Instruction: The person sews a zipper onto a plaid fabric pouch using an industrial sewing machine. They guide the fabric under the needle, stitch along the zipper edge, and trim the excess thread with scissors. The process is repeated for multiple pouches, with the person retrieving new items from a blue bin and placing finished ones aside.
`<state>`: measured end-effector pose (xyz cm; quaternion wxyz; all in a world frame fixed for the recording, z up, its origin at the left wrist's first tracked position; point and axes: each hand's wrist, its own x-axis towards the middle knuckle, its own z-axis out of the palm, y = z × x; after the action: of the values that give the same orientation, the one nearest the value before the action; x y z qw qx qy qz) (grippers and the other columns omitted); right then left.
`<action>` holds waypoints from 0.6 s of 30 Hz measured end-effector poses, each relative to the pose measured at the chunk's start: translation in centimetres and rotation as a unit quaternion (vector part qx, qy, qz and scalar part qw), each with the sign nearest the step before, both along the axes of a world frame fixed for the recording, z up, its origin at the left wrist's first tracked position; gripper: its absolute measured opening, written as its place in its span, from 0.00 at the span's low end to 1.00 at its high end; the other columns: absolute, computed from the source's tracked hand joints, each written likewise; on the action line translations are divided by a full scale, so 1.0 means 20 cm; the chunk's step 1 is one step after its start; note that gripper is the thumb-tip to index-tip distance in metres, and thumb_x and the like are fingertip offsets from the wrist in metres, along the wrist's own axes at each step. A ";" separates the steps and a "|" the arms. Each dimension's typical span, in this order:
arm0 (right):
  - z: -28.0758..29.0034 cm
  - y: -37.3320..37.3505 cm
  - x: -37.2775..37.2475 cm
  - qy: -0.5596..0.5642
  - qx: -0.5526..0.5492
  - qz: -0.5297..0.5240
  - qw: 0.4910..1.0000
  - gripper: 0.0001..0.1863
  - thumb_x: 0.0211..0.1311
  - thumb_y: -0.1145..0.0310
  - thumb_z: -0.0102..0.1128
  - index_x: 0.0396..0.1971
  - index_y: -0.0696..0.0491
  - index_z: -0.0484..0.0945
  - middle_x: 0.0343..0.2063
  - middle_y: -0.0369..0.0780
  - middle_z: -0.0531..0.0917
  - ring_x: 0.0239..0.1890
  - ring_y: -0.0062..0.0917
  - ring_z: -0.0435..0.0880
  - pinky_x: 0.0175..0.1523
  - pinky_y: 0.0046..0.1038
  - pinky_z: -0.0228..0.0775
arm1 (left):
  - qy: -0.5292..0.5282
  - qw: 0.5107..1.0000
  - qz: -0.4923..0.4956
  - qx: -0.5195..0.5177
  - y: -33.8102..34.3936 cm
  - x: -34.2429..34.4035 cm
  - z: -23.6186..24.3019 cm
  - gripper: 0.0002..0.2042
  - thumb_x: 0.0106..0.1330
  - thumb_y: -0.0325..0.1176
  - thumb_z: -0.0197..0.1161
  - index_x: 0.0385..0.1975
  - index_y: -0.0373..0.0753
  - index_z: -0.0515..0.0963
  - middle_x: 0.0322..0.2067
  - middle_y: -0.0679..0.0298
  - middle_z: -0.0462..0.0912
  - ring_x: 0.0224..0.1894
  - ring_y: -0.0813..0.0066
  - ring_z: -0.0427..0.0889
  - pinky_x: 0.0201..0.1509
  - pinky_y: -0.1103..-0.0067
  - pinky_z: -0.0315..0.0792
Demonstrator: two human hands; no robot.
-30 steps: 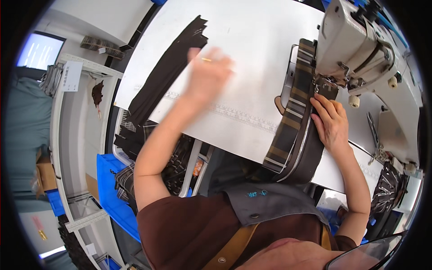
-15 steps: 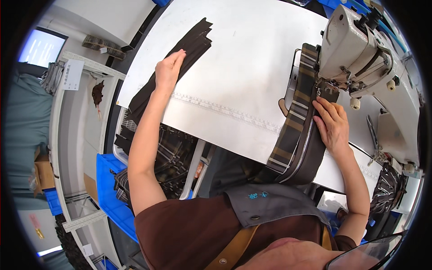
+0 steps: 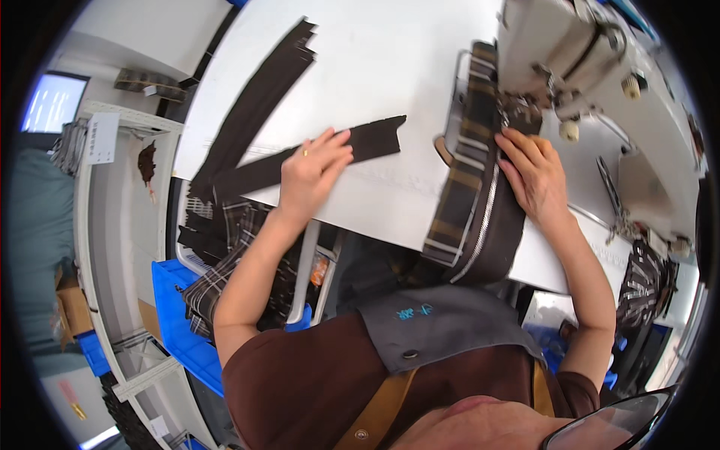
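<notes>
My left hand (image 3: 311, 172) has its fingers curled on a separated dark fabric strip (image 3: 379, 139), which lies slantwise on the white work table (image 3: 382, 67). A stack of similar dark strips (image 3: 266, 86) lies farther left. With curved fingers and thumb, my right hand (image 3: 536, 172) grips a long dark piece (image 3: 487, 240) with a silver zipper and an olive-and-grey striped panel (image 3: 461, 187). The piece's far end sits under the head of a white sewing machine (image 3: 555, 45), near the needle; that area is slightly blurred. A metal plate with a brown tab shows behind the striped panel.
A blue bin (image 3: 184, 322) and plaid fabric (image 3: 225, 277) are below the table's left side. A white shelf (image 3: 124, 390) stands at left with a lit screen (image 3: 52, 101) behind it. Metal scissors (image 3: 611, 187) lie right of the machine; dark bundled pieces (image 3: 641, 285) are at far right.
My left hand has moved right from the stack, drawing one dark strip away toward the middle. My right hand stays on the zippered piece. The whole view has shifted slightly.
</notes>
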<state>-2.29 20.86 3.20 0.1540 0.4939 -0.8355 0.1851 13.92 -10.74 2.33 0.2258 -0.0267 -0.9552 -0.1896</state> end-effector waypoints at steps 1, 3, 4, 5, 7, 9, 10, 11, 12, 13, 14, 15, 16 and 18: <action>-0.01 0.00 0.01 0.008 -0.003 0.002 1.000 0.18 0.54 0.70 0.61 0.47 0.54 0.78 0.49 0.38 0.78 0.44 0.33 0.75 0.49 0.31 0.68 | -0.018 0.997 -0.015 -0.070 0.12 0.07 0.02 0.12 0.59 0.34 0.64 0.41 0.37 0.80 0.45 0.54 0.81 0.49 0.56 0.80 0.52 0.68 0.73; -0.01 -0.01 -0.01 0.037 -0.016 0.007 0.999 0.17 0.53 0.68 0.63 0.44 0.54 0.79 0.47 0.36 0.79 0.42 0.31 0.75 0.45 0.30 0.69 | -0.071 0.988 -0.024 -0.132 0.30 0.18 0.09 0.17 0.56 0.34 0.66 0.46 0.40 0.78 0.50 0.54 0.77 0.50 0.53 0.78 0.54 0.64 0.71; -0.01 -0.01 -0.01 0.038 -0.016 0.007 0.999 0.17 0.53 0.68 0.63 0.44 0.54 0.79 0.47 0.36 0.79 0.42 0.31 0.76 0.45 0.30 0.70 | -0.114 0.986 -0.017 -0.120 0.37 0.25 0.11 0.20 0.55 0.33 0.67 0.50 0.41 0.76 0.53 0.56 0.75 0.52 0.53 0.77 0.55 0.62 0.70; -0.02 -0.01 0.00 0.040 -0.017 0.009 0.999 0.17 0.53 0.68 0.63 0.44 0.54 0.79 0.46 0.36 0.79 0.42 0.30 0.76 0.45 0.30 0.70 | -0.157 0.981 -0.008 -0.110 0.42 0.29 0.14 0.24 0.54 0.33 0.68 0.53 0.43 0.74 0.56 0.57 0.73 0.55 0.54 0.75 0.57 0.61 0.68; -0.03 -0.01 -0.01 0.051 -0.024 0.007 0.998 0.17 0.53 0.67 0.63 0.44 0.54 0.79 0.46 0.36 0.79 0.41 0.30 0.76 0.43 0.30 0.70 | -0.252 0.947 -0.084 -0.179 0.40 0.27 0.30 0.30 0.52 0.28 0.65 0.59 0.47 0.69 0.62 0.56 0.64 0.59 0.54 0.69 0.58 0.56 0.65; -0.02 0.01 -0.02 0.051 -0.025 0.000 0.998 0.16 0.53 0.68 0.63 0.43 0.54 0.79 0.45 0.36 0.80 0.41 0.29 0.76 0.43 0.29 0.70 | -0.299 0.899 -0.143 -0.286 0.32 0.22 0.34 0.39 0.49 0.21 0.60 0.65 0.52 0.59 0.68 0.54 0.50 0.68 0.56 0.56 0.60 0.50 0.60; -0.02 0.00 -0.02 0.052 -0.029 0.004 0.998 0.16 0.53 0.68 0.63 0.43 0.54 0.80 0.45 0.36 0.80 0.41 0.29 0.76 0.43 0.29 0.70 | -0.271 0.886 -0.155 -0.341 0.27 0.20 0.30 0.41 0.47 0.21 0.61 0.66 0.53 0.58 0.68 0.53 0.50 0.67 0.55 0.56 0.60 0.51 0.62; -0.02 0.00 -0.01 0.050 -0.027 0.002 0.998 0.16 0.53 0.68 0.63 0.43 0.54 0.80 0.45 0.36 0.80 0.40 0.29 0.76 0.43 0.29 0.70 | -0.264 0.890 -0.175 -0.329 0.21 0.18 0.26 0.41 0.48 0.20 0.60 0.66 0.54 0.57 0.68 0.55 0.49 0.68 0.55 0.55 0.60 0.51 0.62; -0.02 -0.01 -0.01 0.052 -0.025 0.002 0.998 0.16 0.53 0.67 0.63 0.43 0.54 0.80 0.45 0.36 0.80 0.40 0.28 0.76 0.43 0.29 0.70 | -0.258 0.892 -0.193 -0.316 0.17 0.16 0.21 0.41 0.49 0.19 0.59 0.66 0.56 0.57 0.69 0.56 0.47 0.69 0.55 0.53 0.60 0.52 0.62; -0.02 -0.01 -0.01 0.055 -0.023 0.002 0.998 0.16 0.53 0.67 0.63 0.43 0.54 0.80 0.45 0.36 0.80 0.40 0.28 0.76 0.43 0.28 0.70 | -0.237 0.915 -0.205 -0.254 0.16 0.13 0.18 0.39 0.50 0.19 0.58 0.65 0.54 0.59 0.68 0.56 0.51 0.68 0.56 0.55 0.60 0.52 0.62; -0.02 -0.01 0.00 0.057 -0.022 0.001 0.998 0.16 0.53 0.67 0.63 0.43 0.54 0.80 0.45 0.36 0.80 0.40 0.28 0.76 0.42 0.28 0.70 | -0.215 0.933 -0.217 -0.190 0.16 0.11 0.14 0.36 0.51 0.19 0.57 0.64 0.52 0.61 0.67 0.57 0.54 0.67 0.57 0.57 0.59 0.53 0.63; -0.02 -0.01 0.00 0.059 -0.024 -0.004 0.998 0.16 0.53 0.67 0.63 0.43 0.54 0.80 0.45 0.36 0.80 0.40 0.28 0.76 0.42 0.28 0.70 | -0.191 0.944 -0.219 -0.157 0.16 0.08 0.13 0.34 0.52 0.20 0.56 0.62 0.50 0.64 0.65 0.57 0.58 0.66 0.59 0.60 0.59 0.54 0.63; -0.03 -0.01 0.00 0.060 -0.026 -0.008 0.998 0.16 0.53 0.67 0.62 0.43 0.53 0.80 0.45 0.36 0.80 0.40 0.28 0.76 0.42 0.28 0.70 | -0.168 0.952 -0.223 -0.125 0.16 0.04 0.12 0.31 0.52 0.20 0.56 0.60 0.48 0.66 0.64 0.58 0.62 0.65 0.60 0.63 0.59 0.55 0.64; -0.04 0.00 0.00 0.062 -0.027 -0.016 0.998 0.16 0.53 0.67 0.62 0.43 0.53 0.80 0.45 0.36 0.80 0.41 0.28 0.76 0.42 0.28 0.70 | -0.120 0.964 -0.205 -0.122 0.18 -0.02 0.10 0.25 0.54 0.21 0.55 0.55 0.43 0.72 0.59 0.59 0.71 0.61 0.63 0.70 0.59 0.59 0.64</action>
<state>-2.22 20.77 2.49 0.2216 0.4866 -0.8268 0.1748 13.43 -7.09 4.42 0.0606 -0.2263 -0.9653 -0.1153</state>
